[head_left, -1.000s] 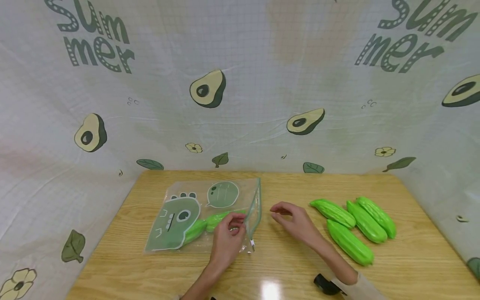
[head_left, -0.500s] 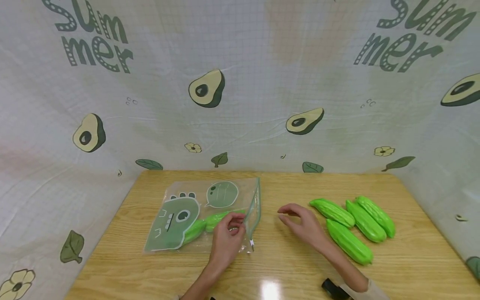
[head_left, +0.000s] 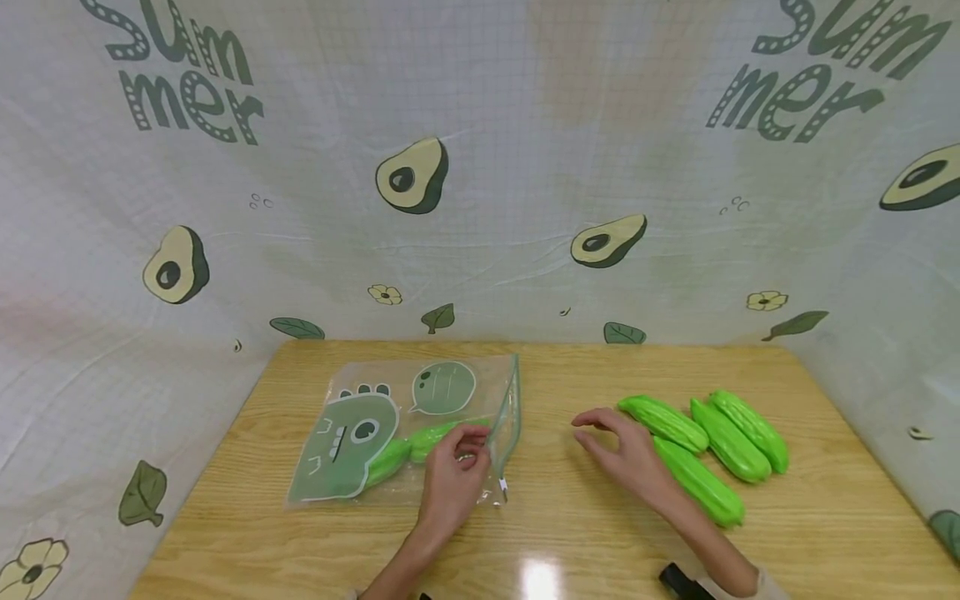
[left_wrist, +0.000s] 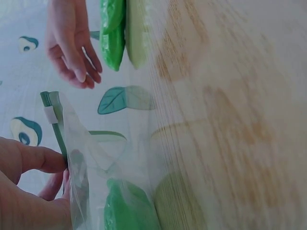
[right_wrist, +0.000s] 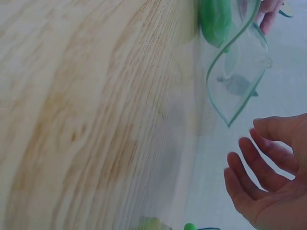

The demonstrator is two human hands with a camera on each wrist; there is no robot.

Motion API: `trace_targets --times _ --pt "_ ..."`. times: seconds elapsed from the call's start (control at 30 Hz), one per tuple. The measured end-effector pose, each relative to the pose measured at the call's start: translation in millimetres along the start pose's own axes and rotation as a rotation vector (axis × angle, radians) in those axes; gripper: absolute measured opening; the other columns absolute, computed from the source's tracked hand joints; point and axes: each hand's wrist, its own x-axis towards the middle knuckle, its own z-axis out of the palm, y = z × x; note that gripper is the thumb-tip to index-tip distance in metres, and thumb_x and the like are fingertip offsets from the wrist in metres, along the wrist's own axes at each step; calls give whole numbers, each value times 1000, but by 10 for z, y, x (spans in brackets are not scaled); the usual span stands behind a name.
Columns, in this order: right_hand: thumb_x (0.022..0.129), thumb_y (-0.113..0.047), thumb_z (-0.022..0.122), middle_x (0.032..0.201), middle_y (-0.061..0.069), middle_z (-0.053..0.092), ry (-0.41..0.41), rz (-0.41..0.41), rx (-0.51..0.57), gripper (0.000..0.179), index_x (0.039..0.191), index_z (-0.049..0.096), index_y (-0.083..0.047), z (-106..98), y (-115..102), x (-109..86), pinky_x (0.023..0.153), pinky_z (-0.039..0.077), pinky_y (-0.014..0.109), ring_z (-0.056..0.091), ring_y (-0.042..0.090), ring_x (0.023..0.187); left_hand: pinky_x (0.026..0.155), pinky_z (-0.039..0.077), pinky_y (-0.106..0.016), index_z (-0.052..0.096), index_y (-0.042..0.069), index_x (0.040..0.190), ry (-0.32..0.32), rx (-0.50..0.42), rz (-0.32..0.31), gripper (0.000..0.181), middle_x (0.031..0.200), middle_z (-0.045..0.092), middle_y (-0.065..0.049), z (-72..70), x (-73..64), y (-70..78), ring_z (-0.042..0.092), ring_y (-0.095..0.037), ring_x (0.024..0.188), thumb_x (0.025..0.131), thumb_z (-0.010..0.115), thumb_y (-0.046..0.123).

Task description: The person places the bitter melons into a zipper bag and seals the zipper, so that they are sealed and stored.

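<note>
A clear zip bag (head_left: 348, 429) with a green dinosaur print lies at the left of the table, its opening spread toward the right. Inside it are green bitter melons (head_left: 429, 442), seen through the plastic. My left hand (head_left: 453, 479) pinches the bag's edge near the opening; the left wrist view shows thumb and fingers on the green zip strip (left_wrist: 60, 136). Over the table, between the bag and several loose bitter melons (head_left: 699, 483), hovers my right hand (head_left: 628, 457). Its fingers are loosely bent with nothing between them, as the right wrist view confirms.
The loose bitter melons lie grouped at the right of the wooden table (head_left: 570, 533). A white zip slider (head_left: 503, 485) sits at the bag's near corner. Printed cloth (head_left: 510, 183) hangs behind and beside the table.
My right hand has moved rightward, away from the bag's opening and closer to the loose bitter melons. The left hand and the bag have stayed in place.
</note>
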Motion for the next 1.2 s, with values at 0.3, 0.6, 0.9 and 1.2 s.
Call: trace_targets --times 0.3,0.6,0.9,1.2 --pt "89 -2 78 104 1 74 37 -38 -49 16 104 75 -5 -115 42 -57 83 57 47 69 26 99 81 60 -30 71 0 108 -4 -7 -4 22 98 70 -10 -6 4 9 68 -19 88 88 68 -9" --pt "85 2 80 106 3 74 79 -91 -95 23 106 73 -6 -240 115 -115 91 50 19 69 26 102 81 60 -28 71 0 107 -4 4 -10 22 97 69 -11 -3 11 3 68 -19 88 88 66 -9" --pt "83 3 80 115 12 72 90 -79 -121 27 108 72 -3 -348 189 -180 98 36 4 65 31 108 81 59 -27 71 0 108 -7 19 -23 22 98 69 -10 0 17 -2 68 -19 89 88 65 -10" --pt "80 4 83 117 10 71 101 -103 -149 34 110 72 -4 -447 226 -251 101 30 3 63 29 109 82 59 -27 70 -1 108 -13 18 -21 22 99 68 -11 -1 16 -1 68 -20 90 89 65 -10"
